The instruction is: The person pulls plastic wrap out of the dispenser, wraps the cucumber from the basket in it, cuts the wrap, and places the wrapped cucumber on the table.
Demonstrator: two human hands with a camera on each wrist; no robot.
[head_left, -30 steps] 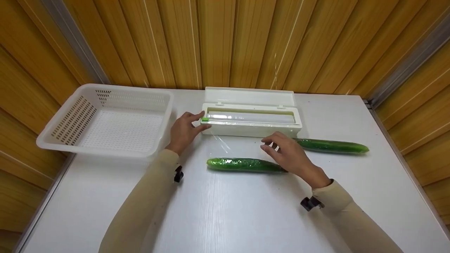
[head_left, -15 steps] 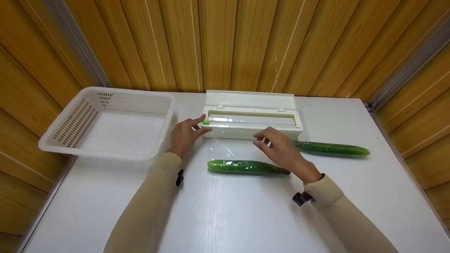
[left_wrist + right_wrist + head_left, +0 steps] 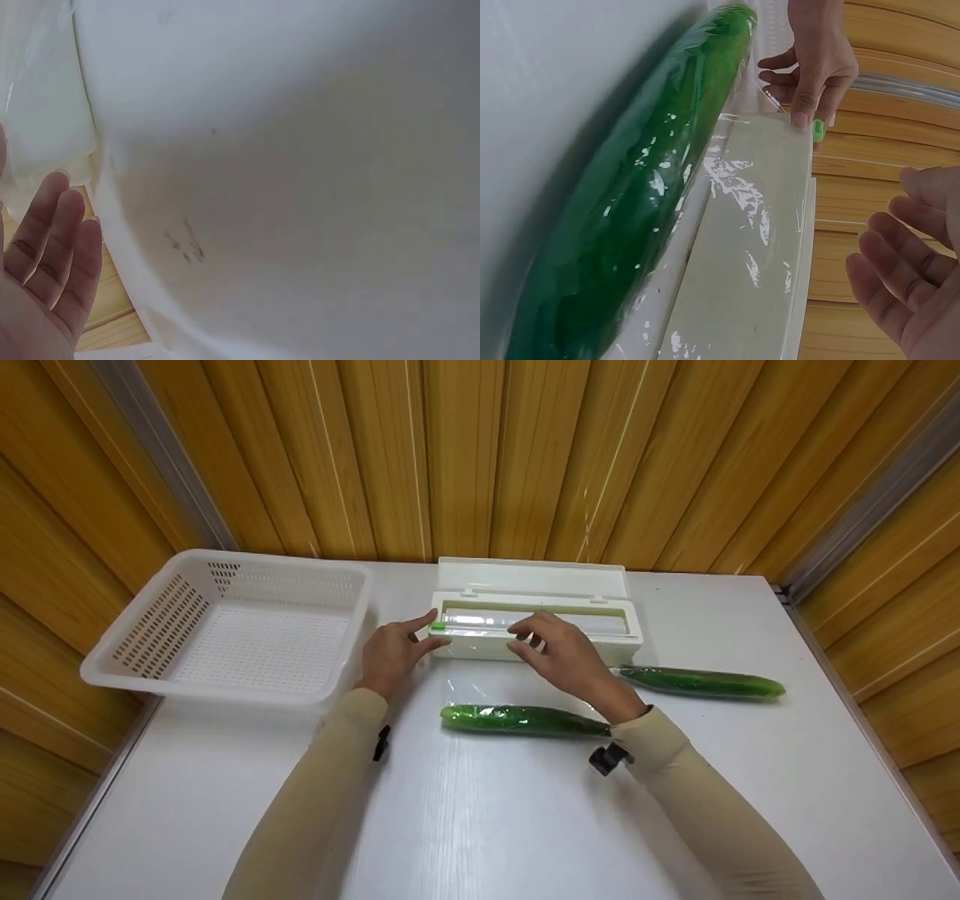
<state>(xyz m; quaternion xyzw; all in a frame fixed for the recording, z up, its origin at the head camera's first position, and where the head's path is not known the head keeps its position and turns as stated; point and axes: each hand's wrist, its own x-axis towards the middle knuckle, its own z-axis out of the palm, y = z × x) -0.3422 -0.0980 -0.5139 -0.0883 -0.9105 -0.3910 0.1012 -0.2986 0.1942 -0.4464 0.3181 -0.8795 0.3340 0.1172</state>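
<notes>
My left hand (image 3: 390, 656) holds the left end of a white cling film dispenser (image 3: 540, 649), thumb at its front and index finger near the green slide cutter (image 3: 438, 625). The lid stands open behind the film roll (image 3: 487, 619). My right hand (image 3: 559, 652) hovers over the dispenser's front edge, fingers loosely bent and nothing between them. From the dispenser a clear sheet of cling film (image 3: 739, 187) runs down to a cucumber (image 3: 517, 719), which lies wrapped in front. Another film-covered cucumber (image 3: 701, 682) lies to the right, its left end beside my right wrist.
A white perforated plastic basket (image 3: 262, 649) stands at the left of the white table (image 3: 480, 810), overhanging its left edge in this view. Wood-patterned panels (image 3: 465, 457) rise close behind the table and along both sides.
My right hand has moved left and away from me, from beside the cucumbers to over the dispenser's front edge. My left hand keeps its place at the dispenser's left end.
</notes>
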